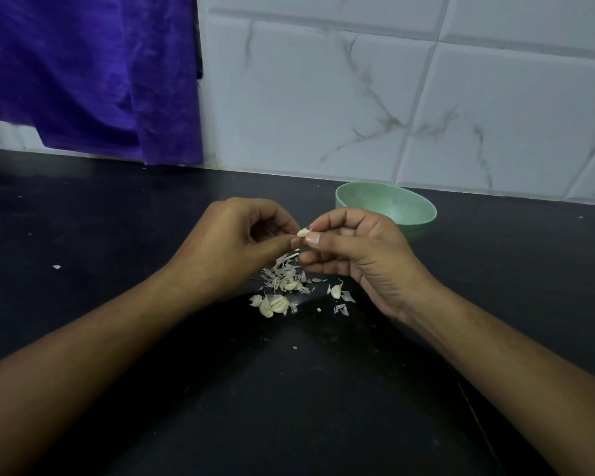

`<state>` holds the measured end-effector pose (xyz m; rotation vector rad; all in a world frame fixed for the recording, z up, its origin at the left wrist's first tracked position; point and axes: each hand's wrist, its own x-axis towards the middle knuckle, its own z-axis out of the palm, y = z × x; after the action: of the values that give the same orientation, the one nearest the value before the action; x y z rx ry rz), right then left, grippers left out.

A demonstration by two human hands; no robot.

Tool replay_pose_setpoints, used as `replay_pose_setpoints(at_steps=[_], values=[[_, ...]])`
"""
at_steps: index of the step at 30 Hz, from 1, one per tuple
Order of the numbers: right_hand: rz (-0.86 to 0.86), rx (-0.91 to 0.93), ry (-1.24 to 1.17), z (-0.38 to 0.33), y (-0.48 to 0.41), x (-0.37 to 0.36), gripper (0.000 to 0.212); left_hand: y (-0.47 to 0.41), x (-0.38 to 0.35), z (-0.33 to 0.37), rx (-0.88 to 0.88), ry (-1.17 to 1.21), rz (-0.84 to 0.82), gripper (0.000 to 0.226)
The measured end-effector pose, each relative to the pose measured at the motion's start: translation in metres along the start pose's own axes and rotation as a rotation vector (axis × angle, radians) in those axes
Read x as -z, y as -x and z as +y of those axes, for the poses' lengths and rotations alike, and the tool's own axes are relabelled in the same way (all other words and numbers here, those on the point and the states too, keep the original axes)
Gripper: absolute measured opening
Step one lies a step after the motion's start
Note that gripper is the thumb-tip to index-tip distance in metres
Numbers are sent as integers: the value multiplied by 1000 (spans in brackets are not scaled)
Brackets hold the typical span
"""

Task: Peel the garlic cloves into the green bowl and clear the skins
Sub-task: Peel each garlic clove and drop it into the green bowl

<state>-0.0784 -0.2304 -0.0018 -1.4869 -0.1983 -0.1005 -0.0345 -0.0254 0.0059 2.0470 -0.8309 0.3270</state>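
Garlic clove (302, 232) pinched between both hands above counter (117, 235): left hand (236, 240) and right hand (354, 249) each curled on one end, long axis roughly left-right. Green bowl (387, 209) just behind right hand, so right nearer for drop (bowl looks empty, part hidden). Clove pale, small; skin left on it hard to tell. Skins (284, 271) and more cloves (272, 305) on counter below hands.

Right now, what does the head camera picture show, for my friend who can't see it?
A left hand and right hand pinch one small pale garlic clove above a black countertop. Beneath lie papery white skins and more cloves; a round pale green bowl sits behind the right hand.
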Motion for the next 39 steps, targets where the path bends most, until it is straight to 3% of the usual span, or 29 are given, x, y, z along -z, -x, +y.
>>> replay_pose_setpoints(at_steps=[15, 25, 30, 39], values=[[13, 63, 123, 3, -1, -1, 11, -2, -1, -6, 23, 160, 29, 2], [120, 323, 448, 6, -7, 7, 7, -4, -1, -5, 194, 275, 4, 4], [85, 349, 548, 6, -6, 6, 21, -4, -1, -6, 234, 298, -18, 5], [10, 335, 437, 6, -3, 0, 21, -2, -7, -3, 313, 480, -58, 14]])
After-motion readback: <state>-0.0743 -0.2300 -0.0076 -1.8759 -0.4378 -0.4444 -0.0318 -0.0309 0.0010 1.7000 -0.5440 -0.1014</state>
